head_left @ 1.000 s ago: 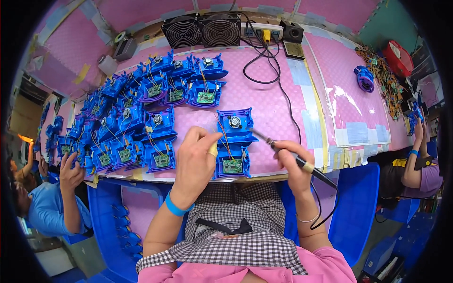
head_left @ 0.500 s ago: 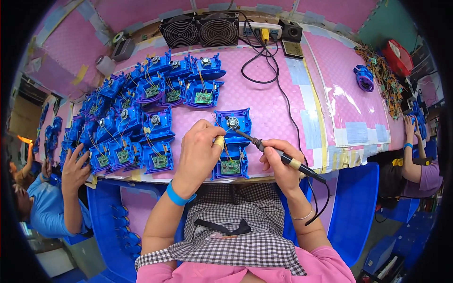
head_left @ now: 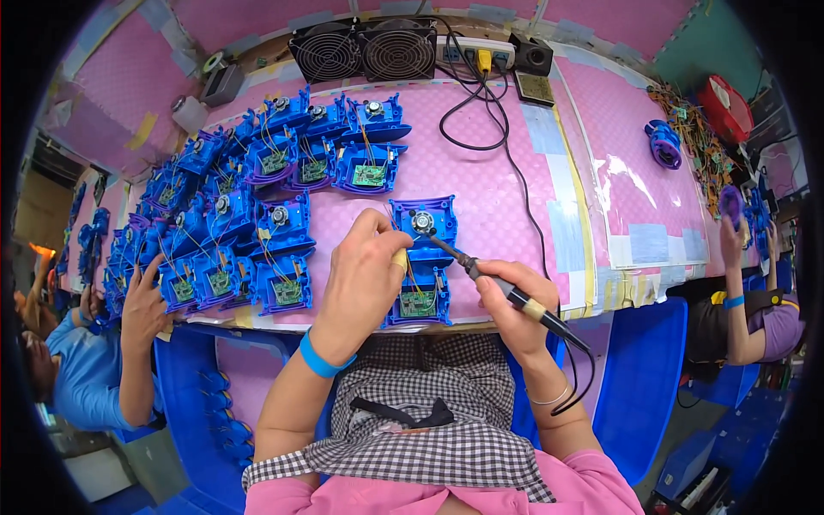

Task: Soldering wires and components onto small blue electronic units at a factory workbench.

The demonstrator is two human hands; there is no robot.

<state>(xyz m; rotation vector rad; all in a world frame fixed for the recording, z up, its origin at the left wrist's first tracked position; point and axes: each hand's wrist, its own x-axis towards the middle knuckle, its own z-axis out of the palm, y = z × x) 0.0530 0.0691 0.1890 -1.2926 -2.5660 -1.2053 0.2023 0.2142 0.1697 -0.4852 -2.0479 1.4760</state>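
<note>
Right hand (head_left: 515, 296) closed around soldering iron (head_left: 502, 287); since a second ago iron tip advanced from housing edge to motor terminal at top of blue housing (head_left: 421, 262). Judged: joint being soldered. Left hand (head_left: 365, 275) pinching thin solder wire, fingers together, resting on housing left side. Housing on pink desk (head_left: 506, 197), near edge. Finished blue units (head_left: 257, 223) stacked left.

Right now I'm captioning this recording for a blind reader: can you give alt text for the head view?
A person's right hand holds a soldering iron with its tip at the motor on a blue plastic housing, while the left hand steadies the housing. Rows of similar blue housings cover the pink table, with two small fans at the back.
</note>
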